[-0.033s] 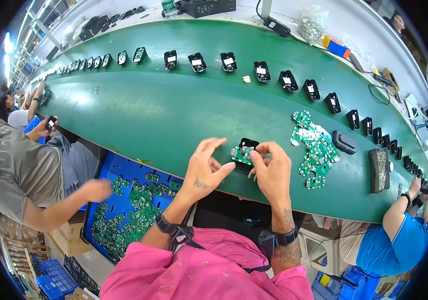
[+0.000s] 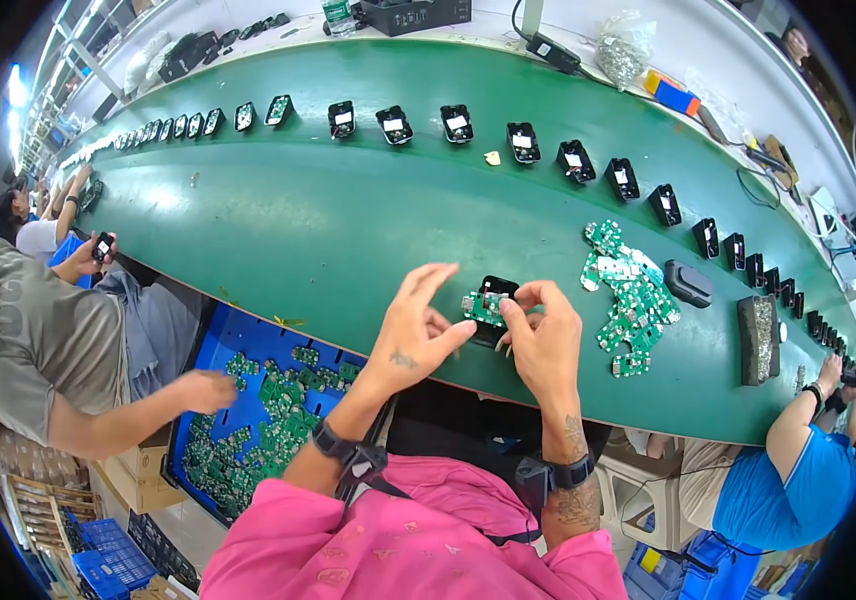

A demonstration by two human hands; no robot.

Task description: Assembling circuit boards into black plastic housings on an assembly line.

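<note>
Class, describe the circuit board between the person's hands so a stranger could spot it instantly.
On the long green bench, look at the near edge, between the left hand and right hand. The green circuit board shows over a black case there, apart from the heaped boards farther right.

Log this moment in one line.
Left hand: open, beside flat green circuit board | Right hand: at board's right end | Beneath board: open black plastic case | Rightward: pile of green circuit boards
</note>
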